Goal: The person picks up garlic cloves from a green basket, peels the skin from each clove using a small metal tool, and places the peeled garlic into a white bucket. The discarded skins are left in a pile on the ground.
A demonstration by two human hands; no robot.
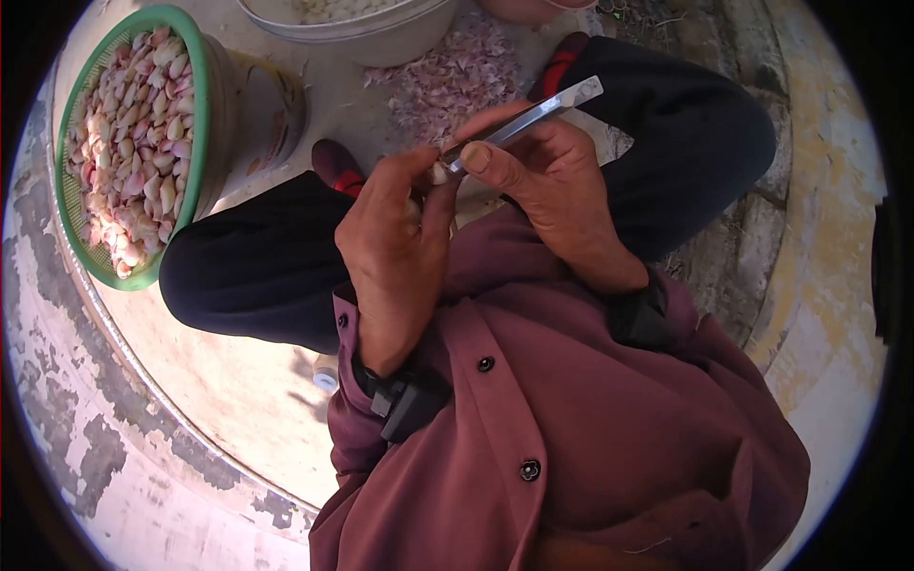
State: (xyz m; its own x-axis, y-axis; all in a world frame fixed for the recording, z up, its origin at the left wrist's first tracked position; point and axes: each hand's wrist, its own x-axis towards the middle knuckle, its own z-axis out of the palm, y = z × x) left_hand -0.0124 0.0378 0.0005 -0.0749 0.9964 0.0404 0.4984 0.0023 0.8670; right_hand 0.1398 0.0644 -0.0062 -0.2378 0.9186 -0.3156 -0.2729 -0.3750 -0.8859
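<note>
My left hand has its fingers closed around a pale garlic clove, of which only a small part shows between the thumb and fingertips. In my right hand is a knife with a flat, shiny metal handle. The handle slants up to the right past my thumb, and its lower end meets the clove. My fingers hide most of the blade end. Both hands are close together above my lap.
At the left, a green basket heaped with unpeeled garlic cloves rests on a bucket. A whitish basin holds pale cloves. Pinkish garlic skins cover the ground beyond my hands. Part of a pink basin shows at the top.
</note>
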